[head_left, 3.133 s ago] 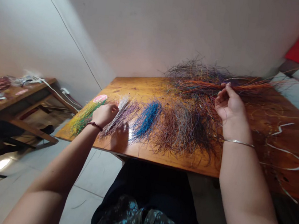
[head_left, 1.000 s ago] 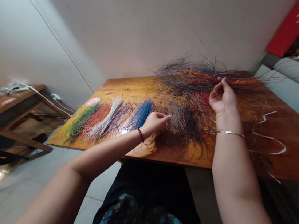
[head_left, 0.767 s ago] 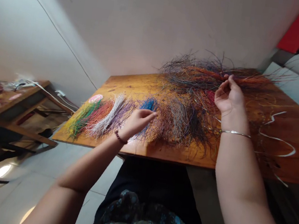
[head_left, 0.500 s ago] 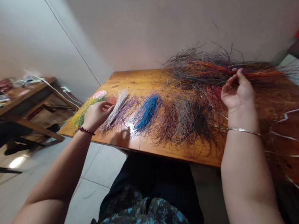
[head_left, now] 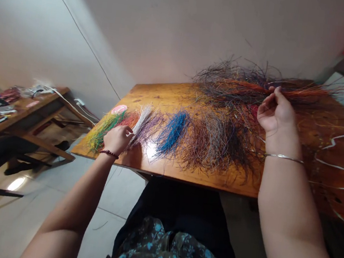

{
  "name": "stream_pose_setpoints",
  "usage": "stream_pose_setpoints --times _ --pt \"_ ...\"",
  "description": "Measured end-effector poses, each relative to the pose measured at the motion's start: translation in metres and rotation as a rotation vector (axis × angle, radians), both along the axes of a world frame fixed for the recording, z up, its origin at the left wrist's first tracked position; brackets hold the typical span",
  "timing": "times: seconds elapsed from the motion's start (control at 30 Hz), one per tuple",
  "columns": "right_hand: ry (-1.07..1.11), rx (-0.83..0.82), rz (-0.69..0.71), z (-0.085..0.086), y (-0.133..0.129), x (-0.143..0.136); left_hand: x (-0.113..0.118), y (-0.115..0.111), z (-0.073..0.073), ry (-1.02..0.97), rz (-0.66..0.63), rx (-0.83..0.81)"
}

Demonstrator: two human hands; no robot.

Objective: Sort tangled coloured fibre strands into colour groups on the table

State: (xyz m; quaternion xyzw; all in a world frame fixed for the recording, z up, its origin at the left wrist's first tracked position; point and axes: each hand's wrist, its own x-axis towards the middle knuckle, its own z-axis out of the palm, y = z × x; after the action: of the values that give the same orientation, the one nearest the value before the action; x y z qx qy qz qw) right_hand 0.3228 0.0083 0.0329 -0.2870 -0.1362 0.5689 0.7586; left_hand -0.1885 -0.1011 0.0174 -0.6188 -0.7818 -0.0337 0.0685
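Bundles of thin dyed fibre strands lie in a row on a wooden table [head_left: 161,91]. My left hand [head_left: 117,140] is at the white strands [head_left: 142,121], thumb and fingers pinched at their left edge and covering part of the lower end. Left of it are green and yellow strands [head_left: 103,130] and some red ones [head_left: 129,118]; purple strands [head_left: 150,128] lie just right. My right hand [head_left: 277,111], palm up, pinches a long bundle of orange strands [head_left: 244,87] over a dark tangled heap [head_left: 216,82] at the back.
Blue strands [head_left: 173,133], then brown and grey strands [head_left: 210,138], lie along the front. White strips [head_left: 341,166] lie at the right. A pink round label [head_left: 119,109] is at the left end. Another table [head_left: 41,107] with clutter and a cable stands further left, against the wall.
My left hand has moved slightly right and down, its fingertips now over the edge of the white strands. My right hand still pinches the orange strands. The view has shifted a little.
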Motion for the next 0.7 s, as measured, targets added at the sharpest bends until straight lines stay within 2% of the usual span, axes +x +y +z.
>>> stream_pose_setpoints --times 0.13,0.27,0.5,0.63,0.7 --pt "-0.004 -0.009 0.006 0.001 0.0 0.0 0.006 0.011 0.002 0.001 -0.08 -0.032" --pt "0.016 -0.017 -0.003 0.003 -0.002 -0.002 0.013 0.024 -0.003 0.04 -0.157 -0.016" --pt "-0.018 -0.005 0.009 -0.002 -0.001 -0.001 0.011 0.039 -0.01 0.082 -0.101 -0.04" --pt "-0.062 -0.017 0.039 -0.004 -0.001 -0.003 0.019 0.034 -0.002 0.096 -0.116 -0.019" --pt "-0.082 -0.025 0.049 -0.003 -0.004 -0.006 0.035 0.026 0.007 0.055 -0.172 0.116"
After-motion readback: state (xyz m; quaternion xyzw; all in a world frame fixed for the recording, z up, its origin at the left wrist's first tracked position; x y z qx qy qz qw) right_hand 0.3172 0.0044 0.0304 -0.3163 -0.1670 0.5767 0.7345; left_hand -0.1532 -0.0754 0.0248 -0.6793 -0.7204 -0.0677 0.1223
